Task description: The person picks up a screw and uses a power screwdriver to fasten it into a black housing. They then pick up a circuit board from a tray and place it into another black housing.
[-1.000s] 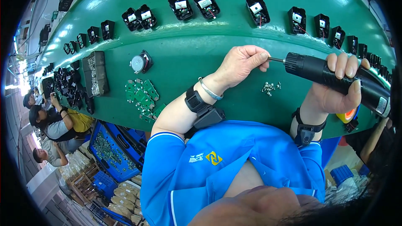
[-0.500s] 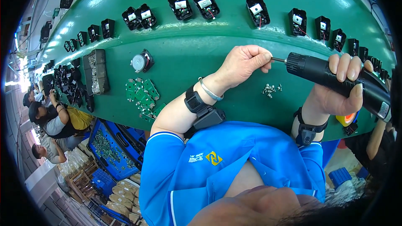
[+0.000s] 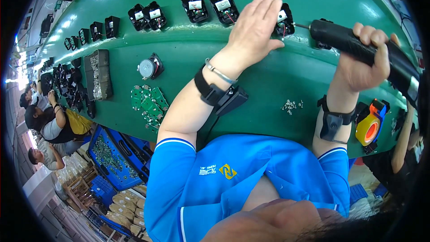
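My right hand (image 3: 363, 65) is wrapped round a black electric screwdriver (image 3: 345, 38). Its thin bit points left, the tip beside the right edge of an open black housing (image 3: 286, 22). That housing carries a white piece and a red wire. My left hand (image 3: 255, 29) reaches over its left side with straight fingers and the thumb apart. Whether the palm touches the housing is hidden. A small heap of silver screws (image 3: 290, 105) lies on the green table (image 3: 251, 107) between my forearms.
More open black housings (image 3: 195, 6) stand in a row along the raised far part of the table. Left are a round speaker (image 3: 147, 68), green circuit boards (image 3: 148, 103) and a long screw tray (image 3: 103, 74). An orange-yellow tape dispenser (image 3: 369, 127) sits right. People work at far left.
My left hand has left the screwdriver bit and moved up to a housing, its fingers straightening. The screwdriver has risen slightly in my right hand, its tip now at the housing.
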### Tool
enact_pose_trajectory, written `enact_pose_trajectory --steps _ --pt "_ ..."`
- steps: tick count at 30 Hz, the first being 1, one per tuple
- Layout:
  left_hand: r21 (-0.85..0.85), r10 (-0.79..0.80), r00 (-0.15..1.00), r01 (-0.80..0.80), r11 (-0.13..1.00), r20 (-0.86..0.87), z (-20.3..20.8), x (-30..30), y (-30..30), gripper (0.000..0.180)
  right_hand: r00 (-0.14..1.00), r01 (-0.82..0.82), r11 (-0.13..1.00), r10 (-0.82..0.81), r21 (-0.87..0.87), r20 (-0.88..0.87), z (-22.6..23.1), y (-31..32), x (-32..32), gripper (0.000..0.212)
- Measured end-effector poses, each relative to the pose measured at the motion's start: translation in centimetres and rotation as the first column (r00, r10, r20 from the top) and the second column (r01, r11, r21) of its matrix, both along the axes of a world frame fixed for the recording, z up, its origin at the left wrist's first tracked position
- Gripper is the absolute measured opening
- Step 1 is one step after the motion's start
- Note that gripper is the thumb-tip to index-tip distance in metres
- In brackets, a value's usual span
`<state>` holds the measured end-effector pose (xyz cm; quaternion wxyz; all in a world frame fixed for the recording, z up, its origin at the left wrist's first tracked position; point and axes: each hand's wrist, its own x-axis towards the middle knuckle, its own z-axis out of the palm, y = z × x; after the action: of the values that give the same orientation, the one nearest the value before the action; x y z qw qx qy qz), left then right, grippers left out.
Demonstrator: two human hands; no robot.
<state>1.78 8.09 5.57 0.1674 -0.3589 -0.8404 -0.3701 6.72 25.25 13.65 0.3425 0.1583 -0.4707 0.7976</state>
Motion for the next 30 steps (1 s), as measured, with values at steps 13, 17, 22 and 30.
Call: enact_pose_trajectory --steps 13,17,22,30 --pt "0.118 -0.025 0.991 0.010 0.993 0.130 -1.8 -1.1 1.2 0.101 1.000 0.016 0.993 -0.017 0.115 0.008 -2.8 -1.1 -3.9 0.031" --pt "0.110 -0.023 0.992 0.009 0.994 0.125 -1.9 -1.1 1.1 0.102 1.000 0.013 0.992 -0.013 0.122 -0.004 -2.9 -1.3 -4.0 0.031" --pt "0.105 -0.019 0.994 0.008 0.994 0.109 -1.8 -1.0 1.0 0.101 1.000 0.019 0.989 -0.017 0.144 -0.015 -3.3 -1.5 -4.2 0.032" --pt "0.050 -0.049 0.991 0.043 0.998 0.125 -1.6 -1.2 0.5 0.097 0.999 -0.008 0.984 0.016 0.176 -0.043 -3.6 -2.2 -4.4 0.031"
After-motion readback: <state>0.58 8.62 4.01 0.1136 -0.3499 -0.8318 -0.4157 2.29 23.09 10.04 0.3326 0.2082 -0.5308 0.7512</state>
